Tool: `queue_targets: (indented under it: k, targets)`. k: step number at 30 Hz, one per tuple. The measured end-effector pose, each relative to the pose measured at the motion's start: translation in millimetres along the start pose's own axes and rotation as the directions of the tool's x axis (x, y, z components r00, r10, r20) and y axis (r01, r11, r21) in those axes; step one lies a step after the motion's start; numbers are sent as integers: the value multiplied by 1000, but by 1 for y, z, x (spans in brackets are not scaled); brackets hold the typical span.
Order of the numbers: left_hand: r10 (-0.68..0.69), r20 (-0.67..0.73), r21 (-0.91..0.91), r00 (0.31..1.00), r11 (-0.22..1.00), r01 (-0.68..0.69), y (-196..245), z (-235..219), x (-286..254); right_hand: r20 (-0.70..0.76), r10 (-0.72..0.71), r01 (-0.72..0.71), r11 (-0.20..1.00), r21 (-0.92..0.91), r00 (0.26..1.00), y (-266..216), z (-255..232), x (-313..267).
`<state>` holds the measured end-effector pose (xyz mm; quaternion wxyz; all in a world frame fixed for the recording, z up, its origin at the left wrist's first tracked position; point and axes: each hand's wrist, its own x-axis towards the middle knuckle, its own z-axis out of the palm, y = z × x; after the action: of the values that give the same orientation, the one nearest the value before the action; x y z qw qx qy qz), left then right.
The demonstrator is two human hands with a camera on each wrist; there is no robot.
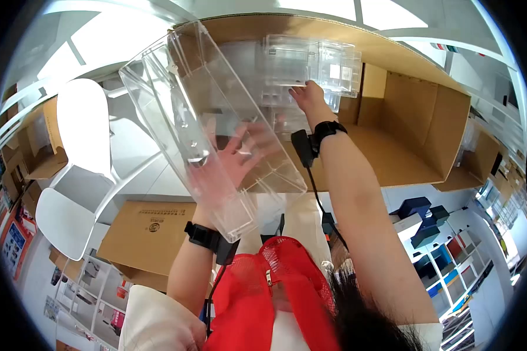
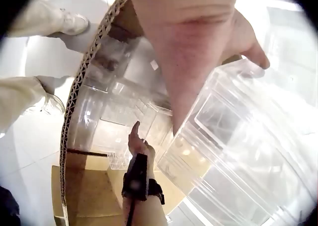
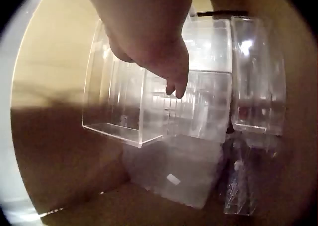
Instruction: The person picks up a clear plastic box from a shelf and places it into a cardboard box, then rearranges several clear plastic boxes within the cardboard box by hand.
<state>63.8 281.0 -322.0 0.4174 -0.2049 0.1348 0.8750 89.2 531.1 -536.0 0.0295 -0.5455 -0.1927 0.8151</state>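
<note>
A long clear plastic box is tilted over the near left part of a large cardboard box. My left hand shows through its walls with fingers spread wide, carrying it from beneath. In the left wrist view the thumb lies along the edge of the clear box. My right hand reaches into the cardboard box, fingers fairly straight. Its fingertips are right at the edge of a clear container, one of several packed there. The right wrist view shows those fingertips over the open clear container; the thumb is hidden.
The large cardboard box stands before me, its wall rising around the containers. A white chair and a closed carton are at left. Shelves stand at right. Another person's legs show beside the box.
</note>
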Motion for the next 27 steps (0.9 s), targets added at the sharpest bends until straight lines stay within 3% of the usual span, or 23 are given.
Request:
queue_targets:
  k: [1,2,3,5,9,11,12,14,18,21,23,27]
  targets:
    - [4,15,-2,1000,1000,-4,-1,3,1,25,-37,39,995,-87,999,-1,1,0]
    - [13,34,-6,999,1000,-13,-1,7,3,-52,-46,51,994,99,998,-4,-2,-5]
    - [23,53,-12,998,1000,-23,-1,11,4,-115,-34,38,999,34,993,-12,7,-31]
    - [20,-51,-45,998,999,-22,0,11,4,-233,-25,3,995,-95,972,-22,20,-81]
    - [-1,-138,97,990,995,14,5,9,0,-183,-238,181,942,-284,954,-34,-13,-151]
    - [9,-73,10,997,1000,-8,5,5,-2,-201,-396,318,888,-332,896,-49,5,-203]
    - [11,-40,-33,999,999,-13,5,5,-3,-194,-405,321,878,-355,894,-52,0,-205]
    - [36,-102,-23,994,999,-38,4,9,-5,-181,-428,330,854,-401,886,-64,-15,-207]
    - [58,-78,60,995,997,-54,-3,1,-4,-129,-230,184,938,-295,965,-62,-34,-154]
    - [55,-63,135,996,990,-46,-7,-10,-7,-142,-120,102,986,-132,983,-44,-7,-122]
    - [60,-104,64,993,997,-53,-11,-2,-11,-193,-87,82,996,-37,977,-33,13,-104]
    - [53,-145,6,988,999,-53,-14,6,-12,-90,-16,42,954,296,996,-17,14,-36]
